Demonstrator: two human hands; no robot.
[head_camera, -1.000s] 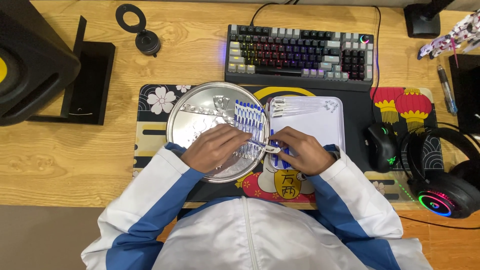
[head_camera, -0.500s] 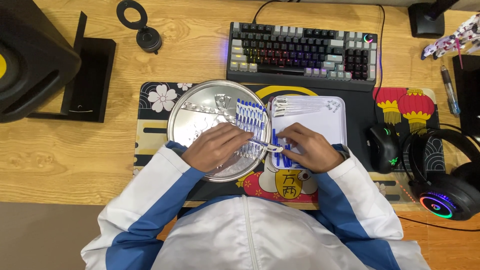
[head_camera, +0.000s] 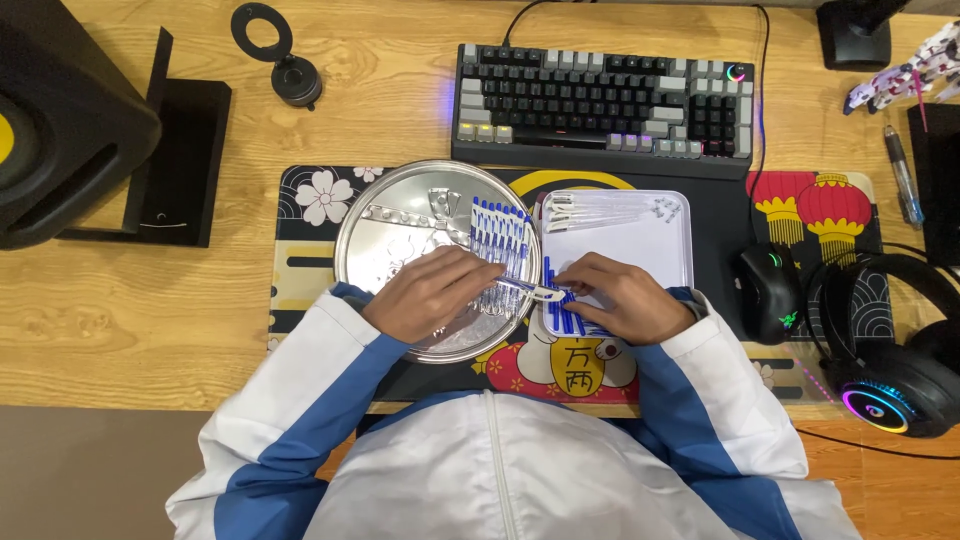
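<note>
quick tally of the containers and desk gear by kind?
Round metal tray: 1
White rectangular tray: 1
Keyboard: 1
Mouse: 1
Headset: 1
Total: 5
Pens in the trays overlap too much to count. Left hand and right hand hold one pen between them.

Pen (head_camera: 528, 289) ends under fingers (head_camera: 585, 290)

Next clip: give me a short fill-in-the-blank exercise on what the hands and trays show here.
1. The left hand rests over the round ____ tray.
2. The right hand lies on the rectangular ____ tray.
3. Between both hands is a clear pen with a ____ tip.
4. Beyond the trays sits a ____ with lit keys.

Missing words: silver; white; blue; keyboard
</note>
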